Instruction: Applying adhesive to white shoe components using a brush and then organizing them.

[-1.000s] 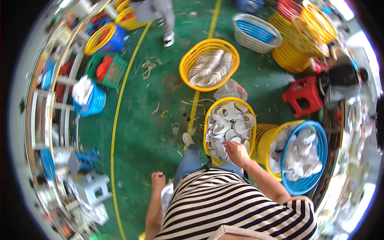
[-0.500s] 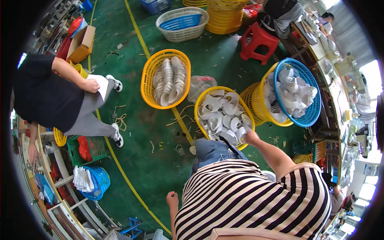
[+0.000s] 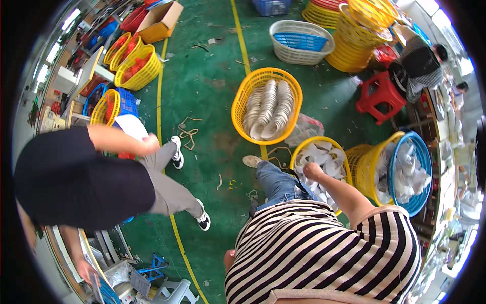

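My right hand is over a yellow basket holding loose, curved white pieces. Its fingers are curled down among the pieces; what they grip, if anything, is hidden. Low at my left side, beside my striped shirt, my left hand shows only in part, and its fingers cannot be made out. Ahead on the floor stands an orange-yellow basket with curved off-white pieces nested in rows. A clear plastic bag lies between the two baskets.
A person in black stands close on the left, holding a white sheet. To the right are a blue basket of white pieces, stacked yellow baskets and a red stool. Farther off sits a pale oval basket.
My view has turned left and I have stepped forward; one shoe now shows. My right hand has moved from the basket's near rim to above its pieces. The person in black is closer.
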The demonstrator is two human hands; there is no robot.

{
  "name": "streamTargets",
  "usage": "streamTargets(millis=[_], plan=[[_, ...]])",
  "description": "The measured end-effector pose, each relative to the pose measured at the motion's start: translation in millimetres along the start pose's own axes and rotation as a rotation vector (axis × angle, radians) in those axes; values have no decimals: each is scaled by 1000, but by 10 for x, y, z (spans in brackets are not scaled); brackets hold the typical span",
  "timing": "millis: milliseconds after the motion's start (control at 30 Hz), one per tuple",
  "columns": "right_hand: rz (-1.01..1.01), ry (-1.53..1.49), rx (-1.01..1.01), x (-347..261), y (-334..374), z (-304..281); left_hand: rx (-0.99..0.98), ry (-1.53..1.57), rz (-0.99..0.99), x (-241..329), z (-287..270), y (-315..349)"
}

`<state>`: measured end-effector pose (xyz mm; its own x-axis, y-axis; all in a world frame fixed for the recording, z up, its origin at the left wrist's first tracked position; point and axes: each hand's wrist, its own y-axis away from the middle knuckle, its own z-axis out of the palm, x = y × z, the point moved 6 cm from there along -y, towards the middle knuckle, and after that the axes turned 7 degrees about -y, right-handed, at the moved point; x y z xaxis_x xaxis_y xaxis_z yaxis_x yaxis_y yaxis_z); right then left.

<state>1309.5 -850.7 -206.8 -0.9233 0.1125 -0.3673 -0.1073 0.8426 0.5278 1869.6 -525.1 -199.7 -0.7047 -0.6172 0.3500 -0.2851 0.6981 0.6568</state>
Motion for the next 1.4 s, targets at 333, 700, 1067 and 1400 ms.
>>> streamTargets(millis=[333,700,1067,1400], plan=[[-115,361,-194,-1362,-2742,-679,205,330,-337,647,-317,-193],[-333,322,-617,-3536,-4818,487,584,645,-812,937,-153,-26],[-310,-85,-808,-7844,-3472,1593,305,761,-989,-1145,-1102,-577],[-1375,1235,-665,-10364,-3788,3481,757,956,-1090,-2999,-3006,-922]])
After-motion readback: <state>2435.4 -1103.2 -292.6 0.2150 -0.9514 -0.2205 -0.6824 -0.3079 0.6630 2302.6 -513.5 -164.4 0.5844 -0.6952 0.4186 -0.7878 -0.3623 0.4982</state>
